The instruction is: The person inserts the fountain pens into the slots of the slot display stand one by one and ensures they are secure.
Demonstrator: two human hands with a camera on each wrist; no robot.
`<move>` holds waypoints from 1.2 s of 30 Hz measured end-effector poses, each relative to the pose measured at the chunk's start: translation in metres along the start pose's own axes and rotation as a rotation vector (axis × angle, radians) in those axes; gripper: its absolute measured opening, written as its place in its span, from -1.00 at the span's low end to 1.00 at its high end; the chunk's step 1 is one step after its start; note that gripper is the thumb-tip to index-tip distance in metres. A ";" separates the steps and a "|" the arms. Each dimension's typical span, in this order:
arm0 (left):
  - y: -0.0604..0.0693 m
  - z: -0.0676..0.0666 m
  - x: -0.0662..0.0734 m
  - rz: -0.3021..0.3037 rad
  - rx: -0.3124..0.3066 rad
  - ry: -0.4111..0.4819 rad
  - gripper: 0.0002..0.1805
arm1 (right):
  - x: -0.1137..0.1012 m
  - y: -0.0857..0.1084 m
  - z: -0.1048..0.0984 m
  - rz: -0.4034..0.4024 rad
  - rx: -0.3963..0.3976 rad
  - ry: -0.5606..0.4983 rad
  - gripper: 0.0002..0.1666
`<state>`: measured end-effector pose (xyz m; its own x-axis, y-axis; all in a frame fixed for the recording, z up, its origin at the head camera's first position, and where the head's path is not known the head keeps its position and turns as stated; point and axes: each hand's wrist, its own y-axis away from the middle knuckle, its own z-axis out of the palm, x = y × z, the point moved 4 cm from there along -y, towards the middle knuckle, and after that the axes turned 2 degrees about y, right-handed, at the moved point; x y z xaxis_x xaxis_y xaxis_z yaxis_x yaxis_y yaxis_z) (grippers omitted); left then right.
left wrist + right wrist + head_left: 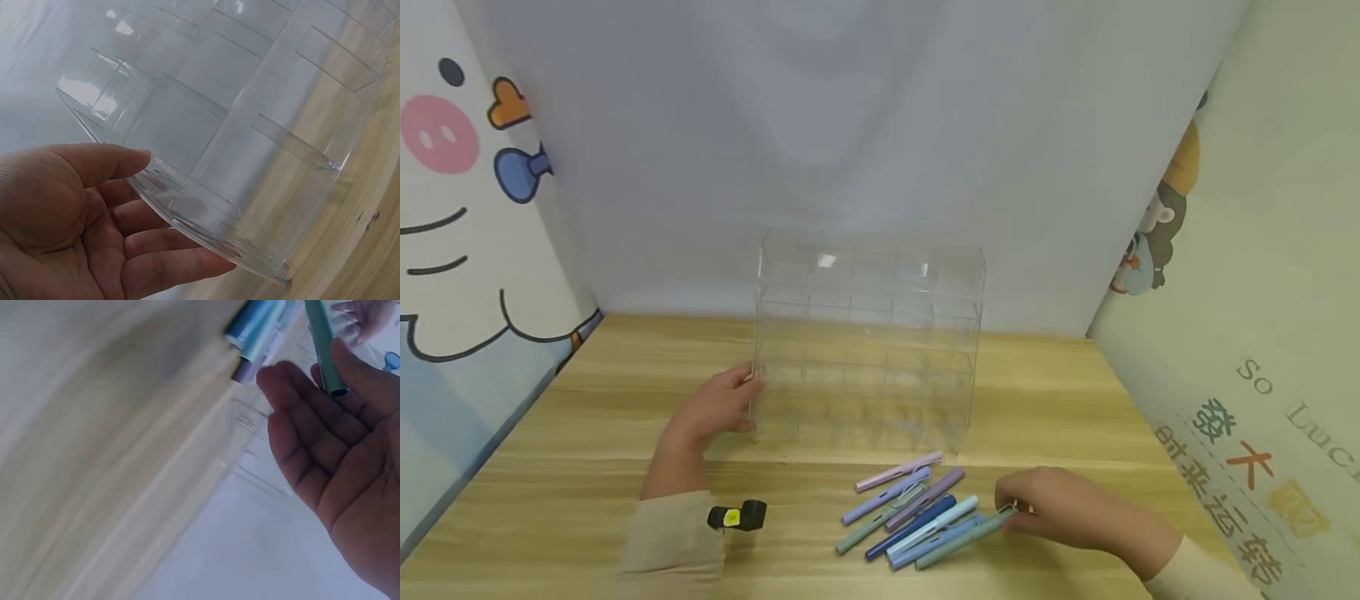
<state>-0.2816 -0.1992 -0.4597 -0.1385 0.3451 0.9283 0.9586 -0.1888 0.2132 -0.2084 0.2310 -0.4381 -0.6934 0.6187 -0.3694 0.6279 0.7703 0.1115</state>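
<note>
A slim green pen point(964, 539) slants lower left to upper right in the head view, right hand point(1060, 507) pinching its upper end; left hand point(721, 406) grips the clear rack point(867, 311).

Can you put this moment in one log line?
left hand: holds clear compartment organizer | right hand: pinches green pen | other pens: lying on wooden table

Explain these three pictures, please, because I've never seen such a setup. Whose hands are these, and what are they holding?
There is no robot here, just a person's two bare hands. The wide picture comes from a camera worn on the head; the other two come from cameras on the wrists. On the wooden table stands a clear divided rack, with colourful pens lying before it. The left hand holds the rack's side; the right hand pinches a green pen.
</note>
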 end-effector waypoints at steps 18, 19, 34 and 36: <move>0.000 -0.002 -0.001 -0.019 0.058 0.001 -0.32 | -0.013 -0.057 -0.115 -0.056 0.185 -0.648 -0.79; 0.000 -0.002 -0.001 -0.019 0.062 0.001 -0.32 | -0.012 -0.062 -0.120 -0.052 0.200 -0.671 -0.78; -0.003 -0.004 -0.006 0.004 0.084 0.018 -0.36 | -0.004 -0.122 -0.186 -0.031 0.355 -0.702 -0.60; -0.003 -0.005 -0.005 0.007 0.085 0.016 -0.36 | -0.006 -0.128 -0.194 -0.038 0.372 -0.686 -0.59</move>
<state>-0.2847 -0.2053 -0.4637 -0.1351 0.3289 0.9347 0.9771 -0.1121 0.1806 -0.3530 0.1585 -0.2712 -0.4191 0.2654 -0.8683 0.7694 0.6116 -0.1844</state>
